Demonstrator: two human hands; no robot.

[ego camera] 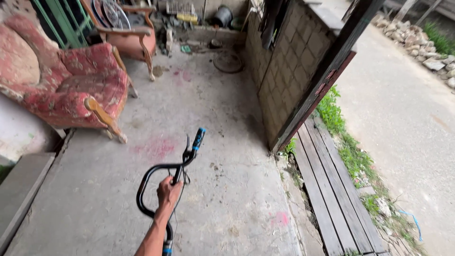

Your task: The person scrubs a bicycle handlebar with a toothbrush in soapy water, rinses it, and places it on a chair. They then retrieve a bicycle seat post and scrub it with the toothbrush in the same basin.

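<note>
**Black handlebar carried over a concrete floor**

Concrete floor point(222, 123), grey with faded pink stains, fills most of the view; a block wall point(284, 71) with a dark leaning post point(327, 76) closes it on the right, and weathered wooden planks point(332, 189) run beside a strip of grass. Two armchairs stand at the upper left: a worn red floral upholstered armchair point(61, 80) and, behind it, an orange wood-framed armchair point(135, 38) with wheel rims on its seat.

One curved black metal bicycle handlebar point(151, 178) hangs in mid-air low in the centre. Its long axis runs from the bottom edge up and to the right, away from the wearer, with one blue-and-black rubber grip point(198, 137) at the far, raised end and a second grip point(167, 246) at the near end. A brake lever sits just below the far grip.

One hand point(168, 192) is visible, fingers clenched around the bar's middle. From the arm alone I cannot tell whether it is the left or the right.
</note>
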